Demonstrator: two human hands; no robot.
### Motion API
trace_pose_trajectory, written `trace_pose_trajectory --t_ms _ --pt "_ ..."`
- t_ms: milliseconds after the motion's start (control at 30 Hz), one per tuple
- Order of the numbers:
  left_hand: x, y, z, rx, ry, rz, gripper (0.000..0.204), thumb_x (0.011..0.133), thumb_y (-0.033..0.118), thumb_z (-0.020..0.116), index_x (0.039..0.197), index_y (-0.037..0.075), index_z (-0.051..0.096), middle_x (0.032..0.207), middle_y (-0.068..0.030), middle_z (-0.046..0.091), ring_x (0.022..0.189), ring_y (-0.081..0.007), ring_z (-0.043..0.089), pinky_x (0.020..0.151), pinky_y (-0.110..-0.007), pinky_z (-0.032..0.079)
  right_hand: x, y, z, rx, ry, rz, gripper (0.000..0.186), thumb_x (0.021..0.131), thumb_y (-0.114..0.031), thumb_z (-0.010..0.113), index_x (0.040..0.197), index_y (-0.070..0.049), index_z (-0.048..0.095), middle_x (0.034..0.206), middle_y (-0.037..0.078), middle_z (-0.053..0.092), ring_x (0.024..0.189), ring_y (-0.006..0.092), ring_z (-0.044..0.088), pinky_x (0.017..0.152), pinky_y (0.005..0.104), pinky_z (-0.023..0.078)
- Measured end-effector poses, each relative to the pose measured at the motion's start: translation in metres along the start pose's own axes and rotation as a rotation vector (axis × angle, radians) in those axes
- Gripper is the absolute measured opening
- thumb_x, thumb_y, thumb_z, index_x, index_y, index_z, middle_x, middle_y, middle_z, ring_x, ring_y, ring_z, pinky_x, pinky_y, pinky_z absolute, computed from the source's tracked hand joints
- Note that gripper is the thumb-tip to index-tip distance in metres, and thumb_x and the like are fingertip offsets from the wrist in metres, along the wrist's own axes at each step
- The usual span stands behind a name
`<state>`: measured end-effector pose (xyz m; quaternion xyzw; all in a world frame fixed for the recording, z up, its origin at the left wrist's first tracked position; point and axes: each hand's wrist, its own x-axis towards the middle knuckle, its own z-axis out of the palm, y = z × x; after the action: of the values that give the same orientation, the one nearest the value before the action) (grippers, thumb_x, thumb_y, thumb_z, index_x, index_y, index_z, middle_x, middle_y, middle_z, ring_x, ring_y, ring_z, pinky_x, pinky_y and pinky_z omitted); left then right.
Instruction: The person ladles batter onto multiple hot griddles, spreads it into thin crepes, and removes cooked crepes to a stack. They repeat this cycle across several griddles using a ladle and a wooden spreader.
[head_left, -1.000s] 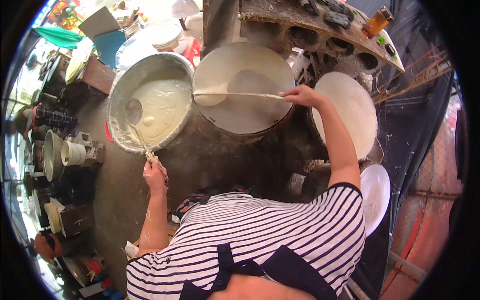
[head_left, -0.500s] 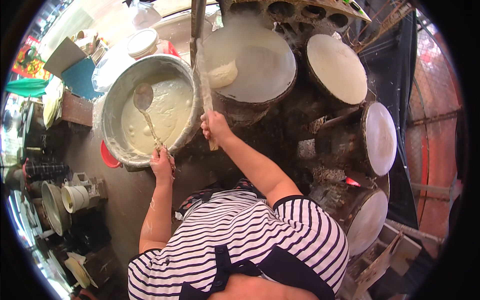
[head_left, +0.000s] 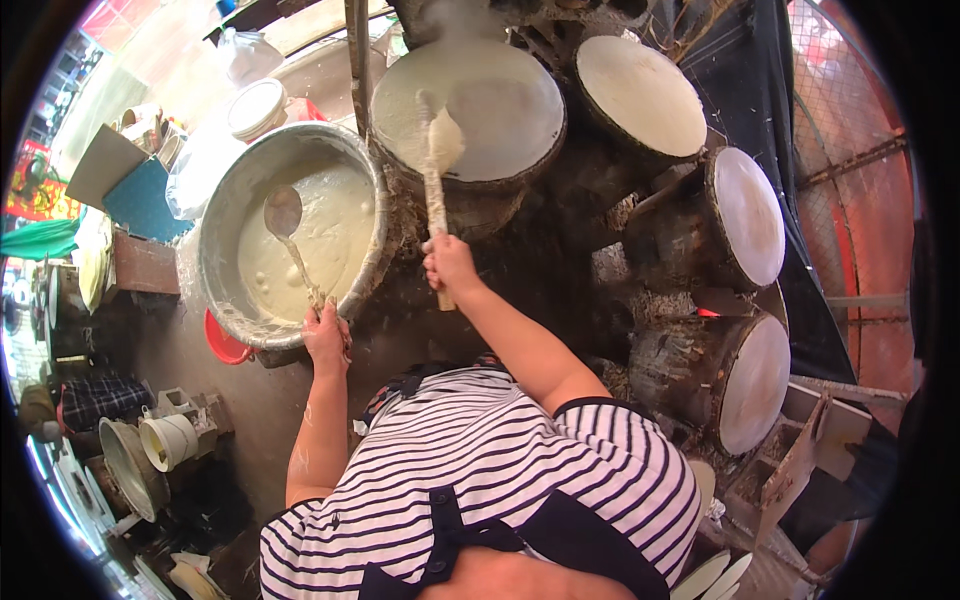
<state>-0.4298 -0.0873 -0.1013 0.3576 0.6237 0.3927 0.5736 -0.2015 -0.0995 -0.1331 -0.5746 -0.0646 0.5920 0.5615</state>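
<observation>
Left hand [head_left: 327, 338]: wrapped around ladle [head_left: 283, 211] handle; likely slick, best held there
Right hand [head_left: 450, 265]: gripping wooden stick [head_left: 434, 195] near lower end; probably light, stiff
Batter [head_left: 335, 225]: seemingly soft, runny

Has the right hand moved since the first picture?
Yes: the right hand drew back leftward, from the right edge of the steaming round top to its near side.

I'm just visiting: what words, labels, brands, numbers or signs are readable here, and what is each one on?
No text can be read.
Red-and-yellow sheet, far left: its markings are too blurred to make out.
White lidded bucket: no lettering I can make out.
Metal tub, ladle in the left hand, flat stick in the right hand: no lettering shows.
</observation>
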Motion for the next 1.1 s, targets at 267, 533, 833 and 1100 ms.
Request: trace_pose_trajectory --t_ms 267,533,833,1100 --pt "-0.005 -0.005 0.022 0.007 -0.020 0.004 0.019 0.087 0.022 0.058 0.079 0.008 0.049 0.052 -0.0011 0.045 0.035 -0.0103 0.040 0.031 -0.024 0.032 -0.030 -0.009 -0.017 0.027 -0.045 -0.055 0.035 0.095 -0.033 0.036 0.085 -0.003 0.048 0.053 0.004 0.043 0.033 0.0124 0.037 0.032 0.0284 0.032" --pt "-0.015 -0.004 0.041 -0.009 -0.047 0.003 0.019 0.087 0.020 0.059 0.077 0.008 0.048 0.052 -0.0001 0.043 0.035 -0.0103 0.040 0.030 -0.023 0.032 -0.014 -0.027 -0.083 -0.111 0.007 0.007 0.036 0.095 -0.036 0.036 0.081 -0.005 0.049 0.050 0.003 0.041 0.031 0.0124 0.035 0.029 0.0279 0.028" --pt "-0.035 -0.006 0.071 -0.050 0.002 0.006 0.020 0.087 0.022 0.059 0.078 0.008 0.047 0.053 0.0002 0.043 0.037 -0.0112 0.041 0.031 -0.024 0.032 -0.024 -0.026 -0.076 -0.307 -0.124 -0.132 0.043 0.094 -0.037 0.036 0.070 -0.004 0.050 0.047 0.006 0.045 0.031 0.0181 0.042 0.031 0.0325 0.035" --pt "-0.045 0.004 0.095 -0.021 0.020 -0.001 0.021 0.088 0.024 0.059 0.077 0.009 0.047 0.054 0.0007 0.043 0.038 -0.0107 0.042 0.032 -0.024 0.033 -0.024 -0.080 -0.170 -0.208 -0.010 0.094 0.045 0.093 -0.041 0.036 0.073 -0.003 0.049 0.049 0.005 0.043 0.031 0.0150 0.036 0.030 0.0302 0.030"
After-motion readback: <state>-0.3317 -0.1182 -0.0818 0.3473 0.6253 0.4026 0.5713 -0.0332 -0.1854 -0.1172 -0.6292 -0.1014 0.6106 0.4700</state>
